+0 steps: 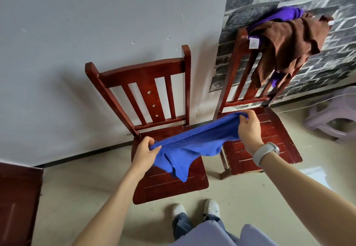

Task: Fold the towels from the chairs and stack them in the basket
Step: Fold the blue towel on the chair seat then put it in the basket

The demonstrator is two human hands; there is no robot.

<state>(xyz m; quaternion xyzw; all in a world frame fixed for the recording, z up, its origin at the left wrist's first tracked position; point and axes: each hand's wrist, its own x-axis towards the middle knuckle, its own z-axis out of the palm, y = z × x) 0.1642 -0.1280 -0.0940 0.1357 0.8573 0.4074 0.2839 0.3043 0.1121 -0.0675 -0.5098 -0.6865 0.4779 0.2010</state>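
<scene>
Blue towel [189,145] stretched in the air above the front edges of two red chair seats, top edge taut, lower part sagging in loose points toward the near chair [169,184]. Gripped at one corner by the left hand [145,151], fingers curled round the cloth; pinched at the other by the right hand [248,128]. Brown towel [289,43] and purple towel [283,14] draped over the far chair [256,145] back, not yet folded. No basket in view. Likely trouble: uneven corners giving a crooked fold, or a slipped pinch dropping cloth to the floor [77,188]
</scene>
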